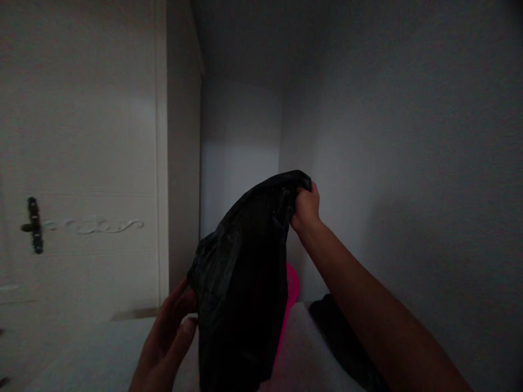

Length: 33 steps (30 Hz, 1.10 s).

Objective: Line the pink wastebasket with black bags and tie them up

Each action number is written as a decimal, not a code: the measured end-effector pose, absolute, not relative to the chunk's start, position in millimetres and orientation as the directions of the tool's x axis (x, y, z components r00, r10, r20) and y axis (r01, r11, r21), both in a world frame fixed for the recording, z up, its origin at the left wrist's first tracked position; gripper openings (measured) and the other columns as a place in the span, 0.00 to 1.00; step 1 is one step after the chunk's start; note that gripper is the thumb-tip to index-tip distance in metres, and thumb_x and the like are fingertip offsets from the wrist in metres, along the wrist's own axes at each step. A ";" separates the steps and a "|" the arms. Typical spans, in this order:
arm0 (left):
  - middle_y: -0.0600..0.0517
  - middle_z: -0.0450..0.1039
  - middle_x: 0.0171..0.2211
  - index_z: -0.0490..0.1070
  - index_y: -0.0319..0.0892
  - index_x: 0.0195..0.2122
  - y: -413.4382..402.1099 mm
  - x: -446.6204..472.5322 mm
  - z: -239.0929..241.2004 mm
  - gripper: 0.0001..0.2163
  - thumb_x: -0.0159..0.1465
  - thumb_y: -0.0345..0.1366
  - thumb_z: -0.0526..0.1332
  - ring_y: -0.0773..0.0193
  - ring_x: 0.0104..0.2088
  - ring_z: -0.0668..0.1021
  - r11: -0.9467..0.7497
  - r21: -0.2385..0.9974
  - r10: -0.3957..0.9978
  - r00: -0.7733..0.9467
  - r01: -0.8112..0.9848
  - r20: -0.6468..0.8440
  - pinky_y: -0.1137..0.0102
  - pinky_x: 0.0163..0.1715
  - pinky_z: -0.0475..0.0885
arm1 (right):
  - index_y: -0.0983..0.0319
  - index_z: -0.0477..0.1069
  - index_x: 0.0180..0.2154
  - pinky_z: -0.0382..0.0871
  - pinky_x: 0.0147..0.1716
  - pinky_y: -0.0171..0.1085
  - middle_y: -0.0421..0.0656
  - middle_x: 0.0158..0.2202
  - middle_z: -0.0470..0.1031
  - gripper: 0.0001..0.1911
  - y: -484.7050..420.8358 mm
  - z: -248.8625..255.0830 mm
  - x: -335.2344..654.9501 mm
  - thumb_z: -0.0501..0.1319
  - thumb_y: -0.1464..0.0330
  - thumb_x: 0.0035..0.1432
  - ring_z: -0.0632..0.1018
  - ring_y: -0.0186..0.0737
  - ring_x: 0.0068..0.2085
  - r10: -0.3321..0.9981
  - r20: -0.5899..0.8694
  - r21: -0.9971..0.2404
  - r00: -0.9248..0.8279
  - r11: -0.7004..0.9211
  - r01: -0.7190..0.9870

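Observation:
A black plastic bag (241,283) hangs in front of me in a dim corner. My right hand (305,209) is raised and closed in a fist on the bag's top edge. My left hand (169,332) is lower, at the bag's left side, thumb and fingers pinching its edge. A bright pink object (291,294) shows partly behind the bag; most of it is hidden.
A white door (81,163) with a dark handle (33,224) and a scroll ornament stands at the left. White walls meet in a corner (280,141) ahead. A dark object (339,332) lies on the pale floor under my right forearm.

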<state>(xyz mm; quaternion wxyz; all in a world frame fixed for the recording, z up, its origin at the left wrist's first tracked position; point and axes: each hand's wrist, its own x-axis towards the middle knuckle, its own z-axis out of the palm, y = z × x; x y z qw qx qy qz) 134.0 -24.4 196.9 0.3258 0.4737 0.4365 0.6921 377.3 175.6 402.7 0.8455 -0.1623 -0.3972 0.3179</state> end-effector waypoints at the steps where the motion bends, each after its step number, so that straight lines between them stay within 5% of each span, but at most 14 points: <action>1: 0.47 0.76 0.65 0.64 0.57 0.71 -28.3 142.0 204.0 0.41 0.59 0.62 0.70 0.41 0.63 0.78 -0.449 0.893 0.847 -0.330 -0.028 0.416 0.51 0.59 0.80 | 0.56 0.70 0.43 0.76 0.41 0.39 0.37 0.36 0.75 0.16 177.9 402.8 376.4 0.60 0.72 0.50 0.77 0.37 0.36 0.650 0.559 -0.519 0.515 0.759 -0.393; 5: 0.48 0.64 0.74 0.45 0.69 0.76 -14.2 169.8 230.1 0.51 0.57 0.52 0.76 0.43 0.62 0.79 -0.539 0.842 0.810 -0.275 -0.005 0.517 0.51 0.52 0.84 | 0.57 0.72 0.44 0.76 0.46 0.41 0.38 0.39 0.76 0.17 181.2 398.3 371.0 0.59 0.71 0.50 0.77 0.38 0.40 0.564 0.596 -0.483 0.572 0.820 -0.307; 9: 0.42 0.67 0.70 0.53 0.52 0.74 42.5 175.2 261.2 0.40 0.63 0.45 0.70 0.46 0.68 0.74 -0.676 0.680 0.635 -0.244 0.283 0.733 0.47 0.67 0.71 | 0.58 0.74 0.44 0.74 0.48 0.43 0.39 0.39 0.77 0.16 171.5 388.7 364.5 0.61 0.67 0.51 0.76 0.40 0.42 0.511 0.687 -0.495 0.517 0.849 -0.182; 11: 0.40 0.76 0.62 0.62 0.44 0.67 70.4 167.7 276.6 0.26 0.68 0.38 0.59 0.48 0.62 0.79 -0.588 0.640 0.652 -0.179 0.496 0.737 0.49 0.64 0.73 | 0.59 0.75 0.43 0.73 0.49 0.43 0.40 0.39 0.78 0.16 164.4 384.8 365.2 0.61 0.66 0.51 0.76 0.41 0.42 0.471 0.734 -0.481 0.489 0.869 -0.116; 14: 0.39 0.83 0.51 0.62 0.42 0.68 95.6 148.6 291.2 0.24 0.70 0.34 0.52 0.44 0.55 0.84 -0.303 0.515 0.796 -0.084 0.802 0.600 0.50 0.55 0.78 | 0.59 0.76 0.41 0.72 0.49 0.43 0.40 0.38 0.79 0.15 157.3 383.9 378.4 0.60 0.66 0.49 0.77 0.42 0.42 0.433 0.788 -0.472 0.437 0.881 -0.024; 20: 0.26 0.82 0.43 0.72 0.36 0.60 105.6 112.9 302.3 0.22 0.65 0.29 0.55 0.24 0.51 0.83 -0.034 0.424 0.868 -0.183 0.905 0.462 0.34 0.50 0.73 | 0.58 0.80 0.41 0.71 0.50 0.46 0.44 0.40 0.82 0.17 162.1 395.3 448.6 0.57 0.71 0.50 0.79 0.47 0.44 0.440 0.874 -0.483 0.207 0.745 0.460; 24: 0.27 0.82 0.46 0.77 0.35 0.52 111.0 105.4 322.6 0.18 0.61 0.32 0.61 0.26 0.54 0.81 -0.053 0.503 0.896 -0.181 0.863 0.406 0.37 0.53 0.73 | 0.57 0.80 0.42 0.71 0.52 0.49 0.47 0.43 0.82 0.16 172.3 385.0 484.7 0.61 0.74 0.51 0.79 0.50 0.46 0.742 0.666 -0.420 -0.070 0.451 0.787; 27: 0.37 0.84 0.47 0.65 0.38 0.68 109.1 109.5 334.8 0.30 0.65 0.41 0.61 0.44 0.50 0.85 -0.188 0.634 0.926 -0.079 0.750 0.368 0.54 0.50 0.79 | 0.58 0.81 0.42 0.75 0.45 0.44 0.47 0.41 0.84 0.14 175.4 359.0 484.7 0.68 0.71 0.50 0.81 0.47 0.42 0.859 0.454 -0.412 -0.235 0.437 0.799; 30: 0.41 0.83 0.54 0.53 0.43 0.76 105.5 119.9 334.6 0.34 0.70 0.46 0.54 0.54 0.47 0.86 -0.371 0.758 0.920 0.106 0.537 0.376 0.61 0.45 0.81 | 0.60 0.81 0.48 0.77 0.39 0.39 0.46 0.43 0.86 0.23 172.9 329.7 466.0 0.74 0.66 0.48 0.84 0.45 0.40 0.891 0.234 -0.435 -0.390 0.455 0.777; 33: 0.43 0.83 0.56 0.69 0.40 0.68 112.0 136.4 322.6 0.28 0.66 0.37 0.53 0.54 0.50 0.84 -0.459 0.753 0.888 0.270 0.472 0.372 0.61 0.48 0.80 | 0.60 0.79 0.55 0.78 0.43 0.38 0.44 0.48 0.87 0.33 167.9 309.8 438.6 0.77 0.69 0.44 0.85 0.46 0.46 0.828 0.054 -0.453 -0.558 0.518 0.726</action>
